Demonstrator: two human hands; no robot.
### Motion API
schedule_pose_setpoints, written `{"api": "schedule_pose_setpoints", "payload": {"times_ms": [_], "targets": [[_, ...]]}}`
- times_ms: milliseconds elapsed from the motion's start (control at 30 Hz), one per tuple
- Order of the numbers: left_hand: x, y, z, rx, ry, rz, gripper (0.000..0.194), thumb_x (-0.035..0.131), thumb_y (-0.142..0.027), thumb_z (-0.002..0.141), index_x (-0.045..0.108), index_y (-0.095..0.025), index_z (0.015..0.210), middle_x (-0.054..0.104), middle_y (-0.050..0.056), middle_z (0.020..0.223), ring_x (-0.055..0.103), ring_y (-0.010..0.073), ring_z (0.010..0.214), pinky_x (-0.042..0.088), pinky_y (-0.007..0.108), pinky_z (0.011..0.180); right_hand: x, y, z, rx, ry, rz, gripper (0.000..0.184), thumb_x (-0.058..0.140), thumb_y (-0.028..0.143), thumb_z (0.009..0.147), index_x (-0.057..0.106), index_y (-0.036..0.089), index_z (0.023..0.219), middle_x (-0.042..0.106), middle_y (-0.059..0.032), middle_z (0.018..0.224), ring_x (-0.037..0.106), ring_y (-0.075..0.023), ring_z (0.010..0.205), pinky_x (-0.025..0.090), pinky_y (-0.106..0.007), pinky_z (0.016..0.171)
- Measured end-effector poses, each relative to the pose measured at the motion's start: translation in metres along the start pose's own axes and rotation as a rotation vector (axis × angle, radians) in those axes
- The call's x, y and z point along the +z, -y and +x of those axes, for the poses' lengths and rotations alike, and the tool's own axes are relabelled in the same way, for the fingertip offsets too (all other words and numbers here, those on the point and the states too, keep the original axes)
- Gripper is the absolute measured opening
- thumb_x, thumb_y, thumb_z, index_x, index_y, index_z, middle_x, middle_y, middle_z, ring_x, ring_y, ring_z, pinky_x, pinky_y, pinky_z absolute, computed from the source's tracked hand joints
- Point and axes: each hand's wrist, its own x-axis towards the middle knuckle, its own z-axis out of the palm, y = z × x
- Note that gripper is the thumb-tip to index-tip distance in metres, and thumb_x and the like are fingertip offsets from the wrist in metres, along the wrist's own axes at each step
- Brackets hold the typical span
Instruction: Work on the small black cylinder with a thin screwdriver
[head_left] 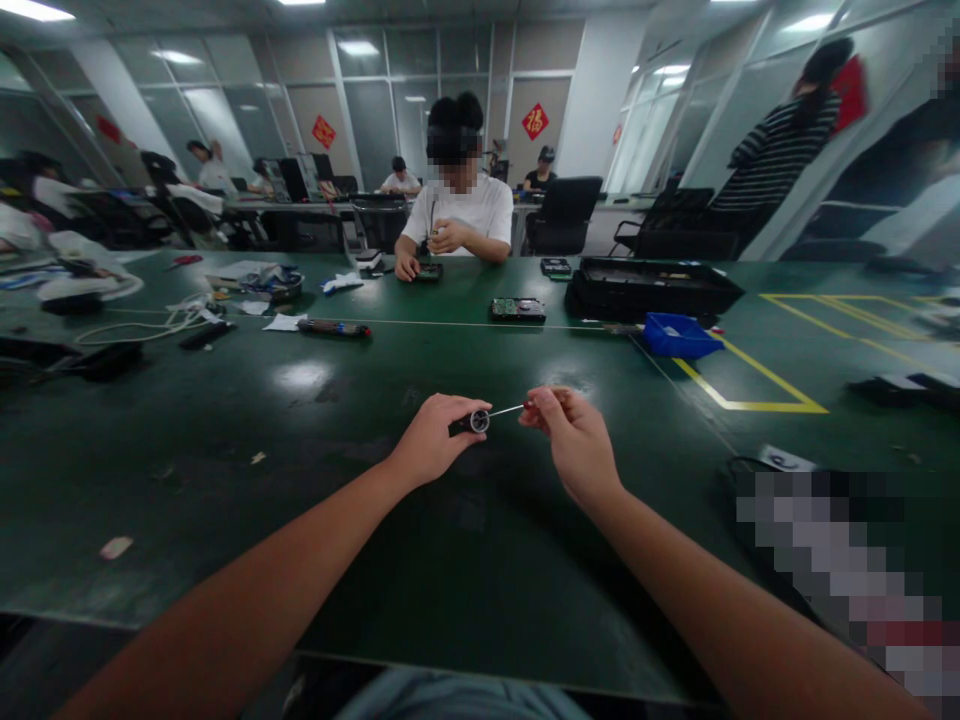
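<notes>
Between the thumb and fingers of my left hand is a small dark cylindrical part with a pale ring on the end that faces me. A screwdriver with a thin metal shaft and a reddish handle is pinched in my right hand. Its shaft points left, and the tip meets or lies very close to the cylinder's edge. Most of the handle is hidden by my fingers. Both hands are held over the green tabletop, close to its middle.
Beyond my hands lie a circuit-board device, a blue bin, a long black tray and a dark pen-shaped tool. A white cable curls at left. Opposite sits a co-worker handling another device. A pixelated patch covers the lower right.
</notes>
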Motion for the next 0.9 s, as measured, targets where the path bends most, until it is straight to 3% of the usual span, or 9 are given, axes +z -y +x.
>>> {"api": "schedule_pose_setpoints", "payload": {"times_ms": [167,400,667,800,900], "targets": [[-0.003,-0.002,0.002,0.031,0.034,0.115,0.037,0.071,-0.023,0.087,0.066,-0.031,0.123,0.068,0.002,0.124,0.058,0.023,0.12,0.025,0.054,0.115,-0.005,-0.011,0.01,0.176,-0.014,0.19,0.032,0.061,0.053,0.088,0.062,0.022,0.081,0.058,0.0008,0.068,0.059,-0.0159,0.062,0.055,-0.035,0.067],[0.002,0.004,0.003,-0.002,0.021,0.073,0.039,0.074,-0.025,0.085,0.066,-0.027,0.123,0.07,0.003,0.122,0.061,0.0226,0.113,0.042,0.043,0.101,-0.006,-0.011,0.005,0.002,-0.066,0.008,0.027,0.06,0.047,0.092,0.065,0.021,0.092,0.066,-0.0018,0.079,0.064,-0.0169,0.072,0.054,-0.035,0.074],[0.002,0.0,0.0,-0.047,0.023,0.046,0.039,0.073,-0.026,0.086,0.066,-0.028,0.124,0.07,0.003,0.122,0.061,0.0238,0.116,0.04,0.045,0.105,-0.001,0.012,-0.005,-0.1,-0.018,-0.286,0.027,0.06,0.046,0.093,0.066,0.02,0.094,0.074,-0.0051,0.079,0.07,-0.0197,0.073,0.053,-0.034,0.071],[0.002,0.001,0.0,-0.058,0.013,0.035,0.039,0.073,-0.027,0.086,0.067,-0.029,0.124,0.07,0.003,0.123,0.06,0.0241,0.116,0.039,0.047,0.107,-0.003,0.02,-0.008,-0.13,-0.018,-0.493,0.03,0.066,0.049,0.088,0.067,0.02,0.08,0.071,-0.0024,0.066,0.066,-0.0177,0.06,0.047,-0.03,0.059],[0.002,0.001,0.0,-0.055,0.014,0.033,0.039,0.073,-0.026,0.086,0.067,-0.029,0.124,0.07,0.003,0.122,0.061,0.0237,0.116,0.04,0.046,0.107,-0.003,0.021,-0.009,-0.167,0.014,-0.492,0.026,0.065,0.045,0.089,0.066,0.02,0.084,0.071,-0.0029,0.07,0.068,-0.0185,0.064,0.049,-0.031,0.062]]}}
